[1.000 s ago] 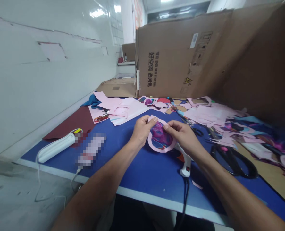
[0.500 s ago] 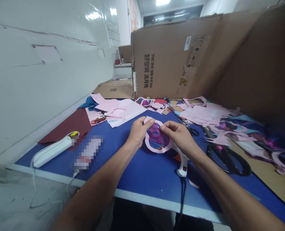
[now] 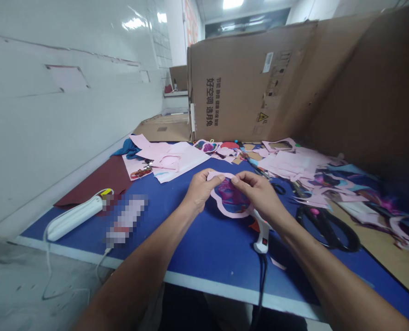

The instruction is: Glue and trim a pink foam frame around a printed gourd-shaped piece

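Note:
Between my hands is a rounded, wavy-edged cutout (image 3: 232,200) with a pink border and a shiny purple-blue middle. My left hand (image 3: 201,189) pinches its upper left edge, thumb on top. At its upper right edge, my right hand (image 3: 254,189) grips with thumb and bent fingers. The piece is held above the blue table, tilted towards me. Under my right hand lies a white glue gun (image 3: 262,239) with an orange trigger; its front part is hidden by the cutout and hand. Black-handled scissors (image 3: 328,227) lie right of my right forearm.
Pink sheets (image 3: 183,156) and a maroon sheet (image 3: 97,181) lie at the left. Pink offcuts (image 3: 294,164) are heaped at the right and back. A white power strip (image 3: 75,218) rests near the left edge. A large cardboard box (image 3: 239,92) walls off the back.
The cutout has turned and tilted slightly between my hands, its lower edge shifting right. My fingers have moved a little along its upper edge. The things on the table stay put.

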`<move>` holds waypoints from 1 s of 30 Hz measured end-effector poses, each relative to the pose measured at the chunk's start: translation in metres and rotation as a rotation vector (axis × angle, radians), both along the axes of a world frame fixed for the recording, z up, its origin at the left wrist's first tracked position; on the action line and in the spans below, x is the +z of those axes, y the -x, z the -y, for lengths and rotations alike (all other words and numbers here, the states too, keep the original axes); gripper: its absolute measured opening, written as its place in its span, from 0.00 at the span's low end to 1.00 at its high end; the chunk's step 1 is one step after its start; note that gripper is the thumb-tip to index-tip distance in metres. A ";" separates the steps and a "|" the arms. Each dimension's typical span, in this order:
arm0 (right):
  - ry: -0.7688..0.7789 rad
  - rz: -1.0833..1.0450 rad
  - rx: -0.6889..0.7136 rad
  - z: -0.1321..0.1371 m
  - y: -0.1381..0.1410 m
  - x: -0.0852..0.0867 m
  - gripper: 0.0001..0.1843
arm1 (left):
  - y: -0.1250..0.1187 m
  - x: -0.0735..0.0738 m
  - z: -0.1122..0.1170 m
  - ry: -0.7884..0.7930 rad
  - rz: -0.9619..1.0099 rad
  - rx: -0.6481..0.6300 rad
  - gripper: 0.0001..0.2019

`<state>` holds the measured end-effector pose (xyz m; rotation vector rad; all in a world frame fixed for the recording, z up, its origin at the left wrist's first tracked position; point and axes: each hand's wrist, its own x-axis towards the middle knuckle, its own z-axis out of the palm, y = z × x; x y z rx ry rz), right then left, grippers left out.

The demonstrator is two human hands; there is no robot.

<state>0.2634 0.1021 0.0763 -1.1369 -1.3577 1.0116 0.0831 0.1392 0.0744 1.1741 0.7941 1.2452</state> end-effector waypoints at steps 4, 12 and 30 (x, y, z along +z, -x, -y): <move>-0.024 0.023 0.003 -0.001 -0.001 -0.002 0.26 | 0.001 0.000 -0.001 -0.052 -0.048 0.008 0.15; 0.004 -0.007 0.046 0.002 0.001 0.001 0.27 | 0.000 0.001 0.001 -0.133 -0.146 -0.009 0.13; 0.011 -0.003 0.064 0.000 0.002 -0.003 0.27 | 0.001 0.002 0.001 -0.132 -0.155 0.009 0.11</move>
